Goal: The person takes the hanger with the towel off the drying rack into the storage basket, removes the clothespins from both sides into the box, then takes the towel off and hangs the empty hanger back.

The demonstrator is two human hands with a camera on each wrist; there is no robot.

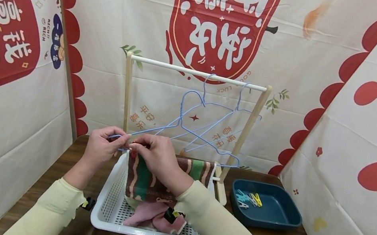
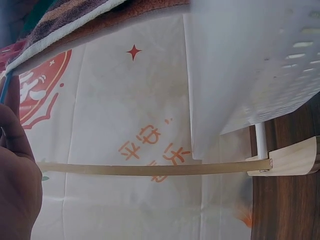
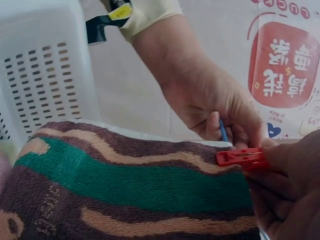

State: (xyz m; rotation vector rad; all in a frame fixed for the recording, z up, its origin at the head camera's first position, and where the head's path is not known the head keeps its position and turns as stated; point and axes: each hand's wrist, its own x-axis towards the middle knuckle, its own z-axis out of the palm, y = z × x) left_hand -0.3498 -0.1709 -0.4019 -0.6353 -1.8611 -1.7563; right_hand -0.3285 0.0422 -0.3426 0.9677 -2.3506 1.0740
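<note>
My left hand (image 1: pixel 103 145) grips the left end of a blue wire hanger (image 1: pixel 156 129), held in front of the rack. Between thumb and fingers my right hand (image 1: pixel 158 157) pinches a red clothespin (image 3: pixel 242 158) at the upper left corner of a striped towel (image 3: pixel 130 180) in brown, green and tan. The towel hangs from the hanger's lower bar, its bottom over the white basket. In the right wrist view the clothespin's jaws lie over the towel's edge, close to the left hand.
The white perforated basket (image 1: pixel 103 206) holds a pink cloth (image 1: pixel 146 212). Behind stands a wooden rack with a white rod (image 1: pixel 167 65), where other blue hangers (image 1: pixel 240 96) hang. To the right, a dark blue tray (image 1: pixel 284 209) contains several clothespins (image 1: pixel 251 199). Printed cloth surrounds the table.
</note>
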